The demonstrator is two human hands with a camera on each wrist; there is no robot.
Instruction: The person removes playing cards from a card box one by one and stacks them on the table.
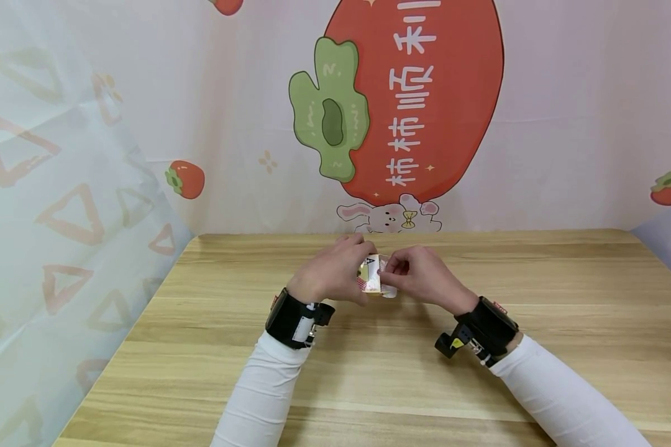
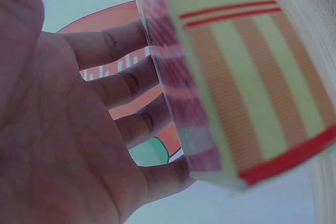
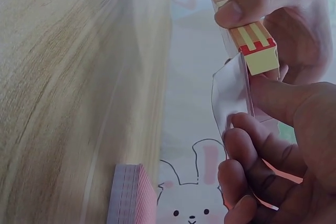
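My left hand (image 1: 338, 270) grips a small playing card box (image 1: 371, 273), its thumb on one side and its fingers on the other. Tan and cream stripes with red bands cover the box's side (image 2: 257, 82), and a letter A shows on the face turned to the head camera. Close against the box, my right hand (image 1: 425, 276) pinches a thin whitish sheet (image 3: 229, 90) between thumb and fingers. Whether that sheet is the box's flap or a separate piece, I cannot tell. The right wrist view also shows a deck of cards (image 3: 128, 198) with a pink patterned back.
Both hands are above the far half of a wooden table (image 1: 369, 379). Just behind its far edge hangs a pale cloth (image 1: 246, 112) printed with a large red persimmon (image 1: 453, 93) and a rabbit (image 1: 388, 217). Each wrist wears a black camera band.
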